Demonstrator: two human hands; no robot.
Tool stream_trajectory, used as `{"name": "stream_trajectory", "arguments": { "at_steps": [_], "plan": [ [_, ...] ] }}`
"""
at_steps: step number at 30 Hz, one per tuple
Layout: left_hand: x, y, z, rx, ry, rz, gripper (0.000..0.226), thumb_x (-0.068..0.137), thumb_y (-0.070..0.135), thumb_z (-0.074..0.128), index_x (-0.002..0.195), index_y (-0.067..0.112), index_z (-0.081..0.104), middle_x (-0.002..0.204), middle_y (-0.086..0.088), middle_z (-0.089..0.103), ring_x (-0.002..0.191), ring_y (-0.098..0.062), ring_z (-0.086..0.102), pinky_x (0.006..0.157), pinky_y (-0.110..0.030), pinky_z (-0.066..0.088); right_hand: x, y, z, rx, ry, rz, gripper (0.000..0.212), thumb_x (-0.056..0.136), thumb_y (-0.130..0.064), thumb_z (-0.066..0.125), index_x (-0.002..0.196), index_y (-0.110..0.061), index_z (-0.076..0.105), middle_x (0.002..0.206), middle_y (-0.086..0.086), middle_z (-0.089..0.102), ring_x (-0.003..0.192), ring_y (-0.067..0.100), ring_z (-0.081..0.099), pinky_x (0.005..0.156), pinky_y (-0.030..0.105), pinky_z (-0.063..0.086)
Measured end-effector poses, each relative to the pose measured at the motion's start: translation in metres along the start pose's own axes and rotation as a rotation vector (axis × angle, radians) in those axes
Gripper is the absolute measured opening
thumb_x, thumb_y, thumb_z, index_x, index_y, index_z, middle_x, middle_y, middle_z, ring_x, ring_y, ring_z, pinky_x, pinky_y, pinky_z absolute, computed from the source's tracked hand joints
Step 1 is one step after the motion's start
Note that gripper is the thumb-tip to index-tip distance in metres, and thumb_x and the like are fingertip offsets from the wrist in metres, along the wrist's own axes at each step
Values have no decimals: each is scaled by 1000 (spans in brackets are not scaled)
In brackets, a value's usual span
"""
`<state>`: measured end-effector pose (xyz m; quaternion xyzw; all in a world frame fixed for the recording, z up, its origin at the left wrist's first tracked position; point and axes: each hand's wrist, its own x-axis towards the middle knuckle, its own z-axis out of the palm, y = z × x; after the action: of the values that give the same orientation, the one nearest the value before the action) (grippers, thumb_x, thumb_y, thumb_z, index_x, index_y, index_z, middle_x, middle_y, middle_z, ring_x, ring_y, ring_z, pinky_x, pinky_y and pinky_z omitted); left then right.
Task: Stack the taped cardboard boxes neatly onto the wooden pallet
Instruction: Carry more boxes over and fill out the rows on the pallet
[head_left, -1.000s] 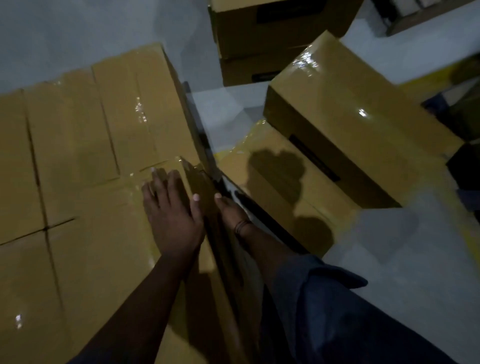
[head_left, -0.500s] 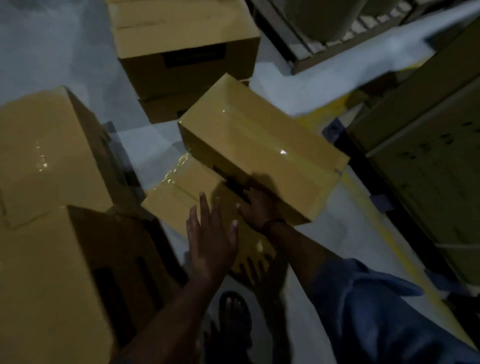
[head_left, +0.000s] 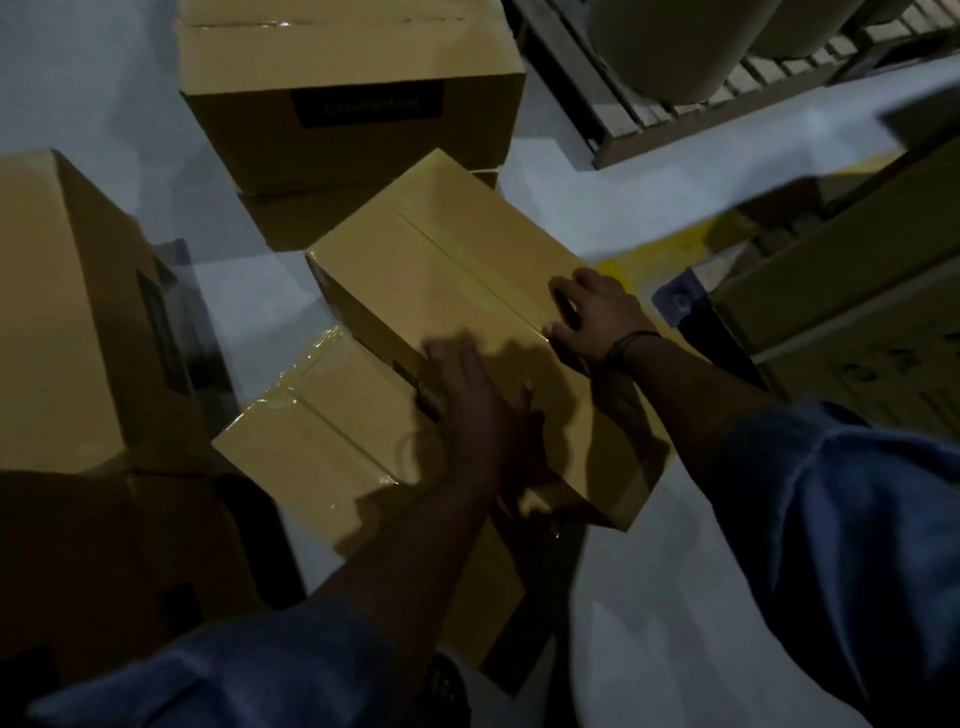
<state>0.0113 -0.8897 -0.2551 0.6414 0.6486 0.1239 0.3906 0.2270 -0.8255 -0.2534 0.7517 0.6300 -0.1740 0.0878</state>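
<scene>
Pale warehouse floor (head_left: 675, 597), dimly lit. Centre frame, the taped box (head_left: 467, 291) lies skewed on a second taped box (head_left: 322, 447). Right hand (head_left: 597, 317) curls over its far right edge; left hand (head_left: 478, 410), motion-blurred, lies spread flat near its left edge. With only one side gripped, the glossy tape could let it slip or tip on lifting. Its underside is hidden; the stacked boxes (head_left: 62, 312) at left are cut off.

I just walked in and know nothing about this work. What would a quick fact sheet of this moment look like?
Item handled: taped tan cardboard box, lying askew on a second taped box
Left hand: flat on the box top, blurred
Right hand: fingers curled over its right edge
Behind: labelled brown carton
Far right: wooden pallet
</scene>
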Motion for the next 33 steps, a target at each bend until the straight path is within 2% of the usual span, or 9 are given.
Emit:
{"name": "stream_trajectory", "arguments": {
  "at_steps": [3, 7, 10, 14, 16, 19, 24, 30, 33],
  "plan": [
    [14, 14, 10, -28, -12, -59, 108, 88, 60, 72, 166, 21, 7, 168, -16, -26, 156, -46, -7, 122, -55, 14, 15, 0, 6, 83, 16, 66, 85, 91, -66, 56, 160, -33, 20, 170, 9, 8, 152, 39, 15, 118, 59, 24],
    [14, 28, 19, -57, -67, -130, 113, 89, 57, 73, 165, 23, -3, 160, -18, -42, 153, -53, 5, 118, -50, 24, 25, 1, 10, 123, -71, 102, 97, 85, -81, 48, 160, -44, -2, 171, 5, -10, 155, 43, 2, 121, 66, 8],
    [11, 24, 21, -68, -42, -111, 114, 86, 55, 76, 165, 25, 0, 158, -17, -45, 153, -54, 7, 115, -49, 32, 20, 0, 7, 71, -58, 71, 100, 79, -90, 43, 158, -50, -2, 171, 4, -8, 152, 47, 8, 118, 67, 12],
    [4, 5, 16, 94, -9, 25, 125, 73, 78, 67, 165, 23, 2, 159, -17, -44, 157, -45, 2, 120, -68, 13, -11, -5, 4, -26, -12, -35, 100, 75, -94, 39, 159, -49, 6, 170, -4, -9, 142, 49, 23, 110, 66, 24],
    [-5, 0, 0, 144, -28, 67, 129, 69, 79, 72, 165, 26, 2, 162, -11, -41, 155, -50, -5, 119, -70, 17, -36, -11, 1, -54, -8, -51, 100, 75, -94, 41, 159, -49, 9, 169, -8, -9, 139, 48, 27, 108, 64, 27],
    [-17, -1, -40, 193, -86, 116, 132, 66, 75, 79, 164, 34, 0, 165, 1, -37, 151, -56, -5, 114, -72, 27, -79, -25, -8, -31, -10, -20, 99, 75, -93, 43, 158, -49, 12, 169, -10, -9, 139, 47, 27, 109, 62, 28],
    [-63, 8, -118, 326, -165, 267, 133, 67, 79, 76, 164, 36, -4, 167, 5, -31, 151, -47, -2, 115, -69, 29, -164, -68, -41, 66, 73, 103, 96, 75, -93, 40, 157, -49, 17, 168, -12, -3, 140, 42, 26, 112, 59, 26],
    [-147, 11, -243, 395, -125, 327, 138, 59, 94, 63, 165, 31, 1, 172, 1, -16, 150, -57, 8, 112, -72, 28, -279, -176, -126, 131, 228, 191, 85, 79, -85, 48, 153, -48, 30, 168, -10, 8, 137, 41, 26, 109, 57, 26],
    [-211, 12, -323, 295, -135, 331, 132, 65, 83, 74, 164, 37, 1, 170, 14, -22, 152, -55, -1, 114, -69, 28, -348, -240, -172, 153, 345, 206, 82, 78, -84, 49, 150, -47, 37, 167, -9, 13, 137, 44, 26, 110, 58, 22]
  ]
}}
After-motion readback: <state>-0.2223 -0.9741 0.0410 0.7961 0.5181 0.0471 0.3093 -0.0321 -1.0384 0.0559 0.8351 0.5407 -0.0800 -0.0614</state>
